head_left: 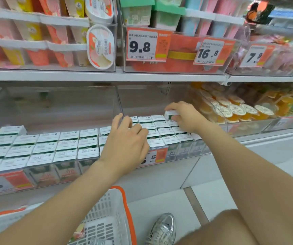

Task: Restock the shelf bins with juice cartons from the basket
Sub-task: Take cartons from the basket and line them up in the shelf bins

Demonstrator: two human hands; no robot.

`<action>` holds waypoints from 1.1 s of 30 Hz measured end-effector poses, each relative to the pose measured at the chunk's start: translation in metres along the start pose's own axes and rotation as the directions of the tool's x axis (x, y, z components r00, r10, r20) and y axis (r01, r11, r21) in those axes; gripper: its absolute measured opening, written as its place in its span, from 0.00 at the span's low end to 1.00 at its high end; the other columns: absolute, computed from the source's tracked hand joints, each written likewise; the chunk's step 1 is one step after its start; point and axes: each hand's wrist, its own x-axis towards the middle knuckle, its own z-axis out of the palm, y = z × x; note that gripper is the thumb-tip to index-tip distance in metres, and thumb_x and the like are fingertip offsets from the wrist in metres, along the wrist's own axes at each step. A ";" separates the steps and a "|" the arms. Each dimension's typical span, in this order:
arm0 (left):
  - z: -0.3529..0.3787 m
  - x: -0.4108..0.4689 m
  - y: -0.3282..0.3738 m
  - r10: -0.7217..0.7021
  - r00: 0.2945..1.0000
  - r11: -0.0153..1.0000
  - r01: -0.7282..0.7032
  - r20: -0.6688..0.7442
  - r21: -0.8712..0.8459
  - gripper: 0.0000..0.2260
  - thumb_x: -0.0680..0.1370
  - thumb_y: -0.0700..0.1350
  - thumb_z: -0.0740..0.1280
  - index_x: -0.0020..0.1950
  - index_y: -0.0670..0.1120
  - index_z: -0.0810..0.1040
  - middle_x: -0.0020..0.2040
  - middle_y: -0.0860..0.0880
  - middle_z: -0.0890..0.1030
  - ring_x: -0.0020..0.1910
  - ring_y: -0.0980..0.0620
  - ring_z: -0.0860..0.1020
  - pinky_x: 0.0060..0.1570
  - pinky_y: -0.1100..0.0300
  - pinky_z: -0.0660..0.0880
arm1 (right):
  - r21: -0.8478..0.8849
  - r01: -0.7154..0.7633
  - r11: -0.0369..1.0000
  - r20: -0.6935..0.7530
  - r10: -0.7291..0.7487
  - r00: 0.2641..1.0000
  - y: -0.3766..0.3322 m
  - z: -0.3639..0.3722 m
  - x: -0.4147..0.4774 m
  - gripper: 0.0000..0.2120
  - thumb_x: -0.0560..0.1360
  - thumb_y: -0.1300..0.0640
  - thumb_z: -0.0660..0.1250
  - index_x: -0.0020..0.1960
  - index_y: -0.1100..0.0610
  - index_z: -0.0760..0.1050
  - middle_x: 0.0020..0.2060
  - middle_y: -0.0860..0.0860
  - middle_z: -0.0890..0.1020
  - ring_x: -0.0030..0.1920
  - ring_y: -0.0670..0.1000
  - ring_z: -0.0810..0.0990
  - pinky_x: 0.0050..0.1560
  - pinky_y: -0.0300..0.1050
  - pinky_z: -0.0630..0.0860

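Me: Location: a shop aisle. I face a white shelf (107, 76) unit with clear bins on two levels.

Checker: State of the right hand?

Me: My right hand (184, 117) is curled round one carton (171, 114), with thumb and fingers gripping it. The carton is tilted and raised above the rows, at the back right corner of the right bin (186, 152).

Checker: Left hand?

Me: My left hand (126, 138) holds nothing. The fingers are spread and slightly bent, their tips touching the tops of the juice cartons (160, 131) in the same bin. The hand is just beside the clear divider (119, 103) that separates this bin from the left bin (54, 172).

Checker: Stock?

Me: In the right bin the cartons stand upright in tight rows, white tops up. The left bin holds more rows of cartons (45, 147) of the same kind.

Checker: Surroundings?

Me: An orange price tag (157, 156) on the right bin's front is partly hidden by my left wrist. Further right is a bin of orange jelly cups (234, 110). The upper-shelf tags read 9.8, 16.8 and 7.9. The basket (124, 200), white with an orange rim, stands on the floor below my left forearm. I cannot tell what it contains. A silver shoe (163, 228) is just beside it.
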 end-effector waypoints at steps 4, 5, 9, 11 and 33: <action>0.002 -0.001 -0.001 0.010 1.000 1.000 -0.010 -0.005 0.000 0.20 0.84 0.50 0.51 0.56 0.49 0.83 0.50 0.51 0.83 0.54 0.41 0.72 0.77 0.39 0.56 | 0.021 -0.076 0.997 0.109 0.073 0.991 -0.010 0.002 0.004 0.28 0.79 0.69 0.57 0.75 0.51 0.74 0.69 0.59 0.78 0.67 0.61 0.78 0.63 0.54 0.78; 0.002 -0.001 -0.002 0.015 1.000 1.000 -0.015 -0.008 -0.006 0.20 0.84 0.51 0.51 0.57 0.49 0.83 0.50 0.51 0.82 0.54 0.41 0.72 0.77 0.39 0.56 | 0.019 -0.093 0.995 0.104 0.091 0.990 -0.012 0.003 0.003 0.29 0.78 0.69 0.56 0.75 0.52 0.73 0.68 0.59 0.79 0.67 0.62 0.78 0.63 0.54 0.79; 0.000 -0.002 -0.005 0.037 0.999 0.994 -0.037 0.000 -0.104 0.19 0.87 0.51 0.50 0.61 0.49 0.80 0.53 0.51 0.81 0.58 0.42 0.71 0.78 0.40 0.55 | -0.018 -0.096 0.995 -0.035 0.095 0.995 -0.032 0.012 -0.013 0.28 0.78 0.66 0.59 0.78 0.57 0.68 0.67 0.61 0.77 0.65 0.65 0.77 0.64 0.59 0.76; -0.002 -0.005 -0.012 0.040 0.999 0.946 -0.045 -0.022 -0.320 0.15 0.87 0.48 0.53 0.66 0.47 0.76 0.58 0.51 0.78 0.65 0.44 0.70 0.81 0.41 0.53 | 0.056 -0.028 0.998 -0.173 0.038 0.984 -0.053 0.009 -0.028 0.22 0.78 0.65 0.61 0.72 0.57 0.72 0.64 0.58 0.77 0.61 0.60 0.77 0.63 0.57 0.76; 0.080 -0.275 -0.067 0.011 0.609 0.776 0.495 0.793 -0.391 0.08 0.81 0.47 0.64 0.53 0.52 0.83 0.49 0.54 0.83 0.45 0.53 0.80 0.48 0.55 0.79 | -0.053 0.362 0.931 0.804 -0.175 0.568 -0.248 0.226 -0.169 0.16 0.82 0.65 0.61 0.67 0.61 0.77 0.61 0.60 0.79 0.58 0.62 0.81 0.50 0.54 0.80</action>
